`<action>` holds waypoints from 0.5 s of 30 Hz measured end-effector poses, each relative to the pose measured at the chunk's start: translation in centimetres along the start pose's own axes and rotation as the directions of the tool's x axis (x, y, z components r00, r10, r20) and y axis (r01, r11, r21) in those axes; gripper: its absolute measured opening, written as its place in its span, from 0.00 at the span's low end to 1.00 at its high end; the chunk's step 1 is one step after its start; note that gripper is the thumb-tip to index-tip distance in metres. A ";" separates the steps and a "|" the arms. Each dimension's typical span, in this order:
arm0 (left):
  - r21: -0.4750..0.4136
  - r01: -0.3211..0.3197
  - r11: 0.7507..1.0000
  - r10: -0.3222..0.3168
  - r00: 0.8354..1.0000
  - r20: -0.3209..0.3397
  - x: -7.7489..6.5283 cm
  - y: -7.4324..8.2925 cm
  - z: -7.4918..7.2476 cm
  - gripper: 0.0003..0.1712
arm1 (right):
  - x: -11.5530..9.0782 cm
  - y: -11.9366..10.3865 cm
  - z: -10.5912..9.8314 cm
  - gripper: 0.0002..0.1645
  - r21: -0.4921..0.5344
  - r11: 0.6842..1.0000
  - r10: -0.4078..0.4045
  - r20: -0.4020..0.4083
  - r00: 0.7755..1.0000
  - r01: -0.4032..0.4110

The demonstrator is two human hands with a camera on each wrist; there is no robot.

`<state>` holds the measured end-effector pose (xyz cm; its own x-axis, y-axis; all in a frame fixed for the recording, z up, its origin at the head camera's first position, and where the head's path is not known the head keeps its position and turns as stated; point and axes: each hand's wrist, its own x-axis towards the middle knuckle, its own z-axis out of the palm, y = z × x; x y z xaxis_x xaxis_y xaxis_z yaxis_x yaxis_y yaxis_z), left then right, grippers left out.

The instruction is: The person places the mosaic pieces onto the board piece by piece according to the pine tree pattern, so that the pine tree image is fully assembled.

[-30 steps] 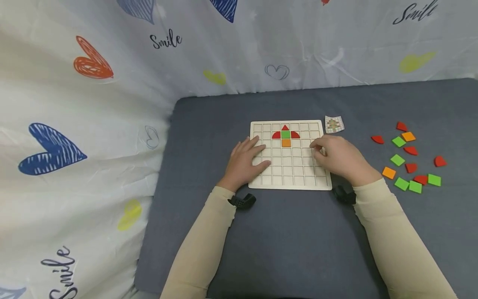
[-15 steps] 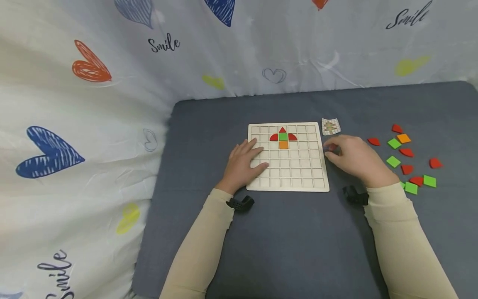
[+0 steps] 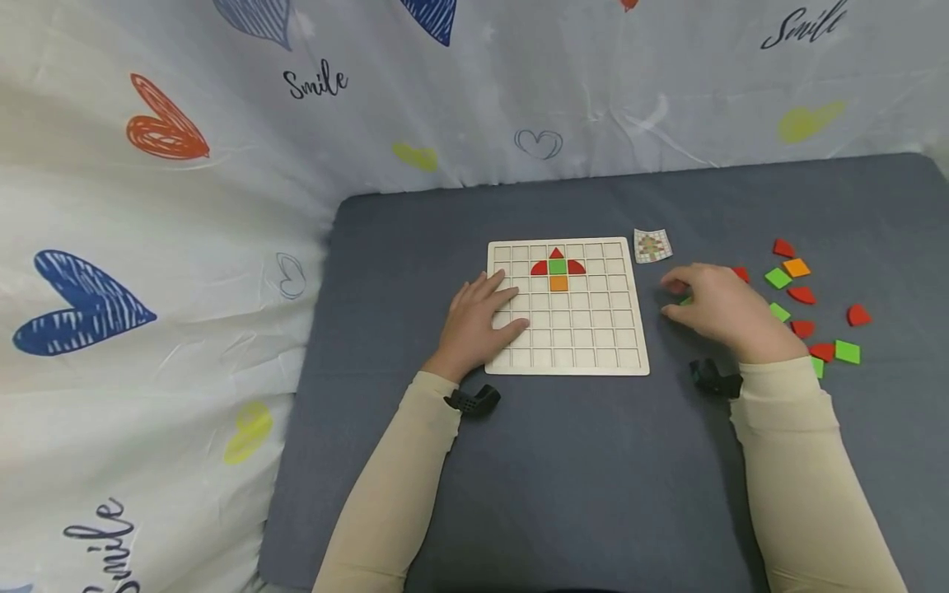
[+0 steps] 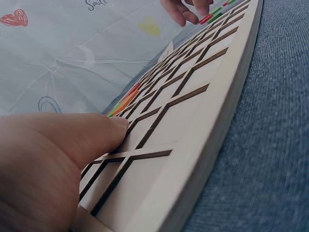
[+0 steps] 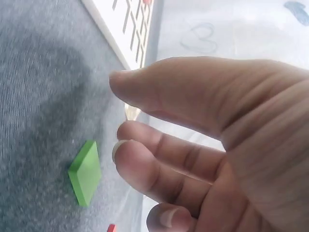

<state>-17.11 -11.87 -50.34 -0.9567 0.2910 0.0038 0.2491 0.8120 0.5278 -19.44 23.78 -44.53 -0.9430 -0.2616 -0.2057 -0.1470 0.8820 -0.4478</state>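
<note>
The fingers (image 5: pixel 137 166) of my right hand (image 3: pixel 726 309) are bent and loose, with a gap to the thumb (image 5: pixel 164 87), and they hold nothing. A second ago this hand was at the right edge of the board (image 3: pixel 593 338). Now it is off the board, over the table (image 3: pixel 578 478), right by the loose pieces (image 3: pixel 801 295). So no piece is going onto the board just now. The board has a red triangle (image 3: pixel 556 254) on top, a green square (image 3: pixel 557 267) with a round-edged red piece (image 3: pixel 539 268) on each side, and an orange square (image 3: pixel 558 283) below, the same as then. A green tile (image 5: pixel 85 175) on the table shows near my fingertips now; I could not see it before. One loose orange piece I saw then is out of sight. My left hand (image 3: pixel 474 321) still lies spread on the board's left side. The little card (image 3: pixel 652 246) lies by the board's top right corner.
</note>
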 end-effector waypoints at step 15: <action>0.010 -0.005 1.000 0.005 1.000 -0.019 0.1 -0.1 0.3 0.35 | -0.7 1.4 -0.6 0.26 -0.057 0.990 0.128 -0.024 0.991 -0.130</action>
<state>-17.16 -11.79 -50.66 -0.9581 0.2857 0.0228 0.2556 0.8157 0.5190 -19.15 25.40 -44.49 -0.9609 -0.1368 -0.2408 -0.0404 0.9293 -0.3671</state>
